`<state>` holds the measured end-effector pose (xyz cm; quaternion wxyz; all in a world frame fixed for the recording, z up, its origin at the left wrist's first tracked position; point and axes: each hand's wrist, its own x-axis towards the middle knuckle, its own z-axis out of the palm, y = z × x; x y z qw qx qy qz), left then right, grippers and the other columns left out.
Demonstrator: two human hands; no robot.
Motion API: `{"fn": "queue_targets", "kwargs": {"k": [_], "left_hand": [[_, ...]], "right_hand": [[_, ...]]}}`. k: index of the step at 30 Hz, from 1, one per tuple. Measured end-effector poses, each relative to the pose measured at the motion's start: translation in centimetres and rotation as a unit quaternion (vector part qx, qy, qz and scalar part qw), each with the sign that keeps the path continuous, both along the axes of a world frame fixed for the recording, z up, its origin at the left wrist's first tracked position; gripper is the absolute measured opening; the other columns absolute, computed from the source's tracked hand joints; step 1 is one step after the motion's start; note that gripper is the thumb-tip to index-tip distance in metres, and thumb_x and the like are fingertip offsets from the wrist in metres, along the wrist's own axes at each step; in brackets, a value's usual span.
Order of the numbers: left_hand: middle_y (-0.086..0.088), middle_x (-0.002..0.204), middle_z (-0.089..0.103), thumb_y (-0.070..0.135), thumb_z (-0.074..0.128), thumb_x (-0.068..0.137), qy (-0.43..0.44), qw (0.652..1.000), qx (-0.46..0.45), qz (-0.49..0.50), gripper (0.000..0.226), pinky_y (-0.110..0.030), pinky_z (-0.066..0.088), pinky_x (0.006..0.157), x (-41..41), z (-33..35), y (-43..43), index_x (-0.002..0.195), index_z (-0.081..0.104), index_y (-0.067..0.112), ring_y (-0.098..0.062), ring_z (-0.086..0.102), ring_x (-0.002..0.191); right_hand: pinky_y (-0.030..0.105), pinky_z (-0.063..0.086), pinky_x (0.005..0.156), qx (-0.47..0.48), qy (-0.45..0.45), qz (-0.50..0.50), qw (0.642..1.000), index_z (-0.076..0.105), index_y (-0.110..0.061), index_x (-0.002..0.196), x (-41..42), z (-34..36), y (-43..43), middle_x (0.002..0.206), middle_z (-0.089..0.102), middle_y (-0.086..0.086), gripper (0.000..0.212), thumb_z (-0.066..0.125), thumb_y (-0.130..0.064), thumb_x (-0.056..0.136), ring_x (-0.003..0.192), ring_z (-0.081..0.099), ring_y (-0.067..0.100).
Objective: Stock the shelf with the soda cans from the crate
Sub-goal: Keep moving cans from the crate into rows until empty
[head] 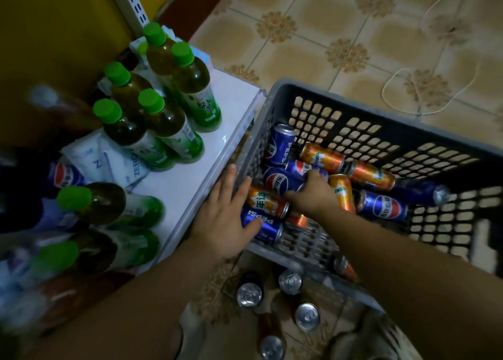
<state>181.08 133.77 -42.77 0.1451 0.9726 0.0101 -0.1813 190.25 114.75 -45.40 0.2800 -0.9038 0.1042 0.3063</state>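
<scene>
The right hand point(313, 193) clenches its fingers round a blue Pepsi can point(280, 182) inside the grey crate point(381, 106). The left hand point(223, 218) lies released over the crate's left wall. About ten cans remain in the crate. The white shelf point(234, 101), at left, shows green-capped bottles point(174, 125), so most stocking appears outstanding.

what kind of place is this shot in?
Likely a small shop or stockroom: white retail shelf with green-capped tea bottles, a slotted shelving upright, and a grey crate of soda cans.
</scene>
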Motion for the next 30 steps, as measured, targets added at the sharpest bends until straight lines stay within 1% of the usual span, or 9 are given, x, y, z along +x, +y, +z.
{"fn": "queue_targets", "kwargs": {"k": [3,6,10,12,14,17,22,26,30], "left_hand": [[0.007,0.157,-0.027,0.065,0.045,0.088,0.042,0.998,-0.032,0.037,0.093,-0.043,0.007,0.12,0.2,1.9,-0.5,0.152,-0.012,0.028,-0.02,-0.011,0.148],[-0.004,0.162,0.007,0.063,0.048,0.087,0.063,0.985,-0.087,0.136,0.088,-0.044,0.009,0.12,0.6,5.0,-1.9,0.154,0.008,0.021,-0.023,0.006,0.148],[-0.007,0.127,0.06,0.046,0.052,0.093,0.09,0.854,-0.411,0.307,0.048,-0.037,0.047,0.094,0.1,13.5,-5.3,0.129,0.051,0.015,-0.021,0.059,0.109],[-0.002,0.111,0.064,0.037,0.051,0.096,0.088,0.788,-0.508,0.336,0.029,-0.033,0.051,0.075,-0.9,18.3,-6.4,0.119,0.051,0.019,-0.017,0.064,0.094],[-0.005,0.113,0.064,0.031,0.057,0.094,0.064,0.746,-0.563,0.351,0.036,-0.034,0.055,0.064,-2.4,22.7,-6.4,0.127,0.045,0.021,-0.021,0.067,0.092],[-0.006,0.112,0.063,0.015,0.066,0.089,0.001,0.746,-0.578,0.331,0.053,-0.032,0.056,0.052,-5.1,28.6,-5.3,0.133,0.039,0.027,-0.021,0.067,0.086],[-0.009,0.119,0.062,0.003,0.074,0.079,-0.124,0.761,-0.564,0.296,0.086,-0.04,0.059,0.066,-10.9,38.3,-1.7,0.146,0.027,0.029,-0.027,0.068,0.096],[-0.011,0.119,0.061,0.002,0.074,0.076,-0.233,0.768,-0.512,0.306,0.088,-0.04,0.057,0.078,-16.7,45.4,2.5,0.144,0.026,0.03,-0.025,0.066,0.095],[-0.008,0.11,0.065,0.001,0.076,0.072,-0.295,0.782,-0.447,0.319,0.065,-0.041,0.056,0.085,-22.1,49.6,6.2,0.125,0.046,0.021,-0.022,0.066,0.094]], "right_hand": [[0.039,0.054,0.085,0.088,-0.015,-0.076,0.993,0.044,-0.022,0.117,-2.8,5.3,-2.2,0.102,0.056,-0.005,0.05,0.075,-0.036,0.079,0.093,0.059,0.018],[0.037,0.055,0.081,0.147,-0.045,-0.119,0.981,0.039,-0.028,0.112,-5.8,11.0,-3.7,0.092,0.051,-0.014,0.046,0.073,-0.034,0.082,0.088,0.061,0.014],[0.031,0.056,0.072,0.229,-0.081,-0.148,0.959,0.046,-0.022,0.12,-9.5,18.0,-3.9,0.096,0.053,-0.013,0.045,0.072,-0.031,0.085,0.085,0.062,0.012],[0.013,0.048,0.058,0.268,-0.098,-0.139,0.948,0.047,-0.017,0.123,-11.4,21.3,-3.5,0.096,0.053,-0.013,0.044,0.071,-0.026,0.087,0.078,0.059,0.004],[0.008,0.044,0.058,0.291,-0.123,-0.11,0.942,0.048,-0.017,0.127,-13.2,24.8,-2.6,0.107,0.058,-0.007,0.048,0.072,-0.026,0.086,0.084,0.057,0.002],[0.014,0.048,0.072,0.319,-0.159,-0.054,0.933,0.04,-0.021,0.142,-15.6,30.2,-0.9,0.128,0.054,-0.005,0.067,0.074,-0.03,0.084,0.096,0.056,0.001],[0.017,0.05,0.077,0.333,-0.244,0.09,0.906,0.05,-0.038,0.115,-19.7,39.7,2.9,0.106,0.063,-0.012,0.043,0.075,-0.025,0.082,0.093,0.063,0.007],[0.022,0.05,0.081,0.347,-0.284,0.206,0.87,0.045,-0.045,0.113,-23.6,45.9,6.9,0.111,0.062,-0.009,0.053,0.078,-0.023,0.077,0.095,0.061,0.004],[0.016,0.047,0.075,0.368,-0.296,0.278,0.836,0.045,-0.036,0.116,-26.6,49.1,11.3,0.101,0.059,-0.017,0.053,0.077,-0.019,0.077,0.088,0.059,-0.004]]}}
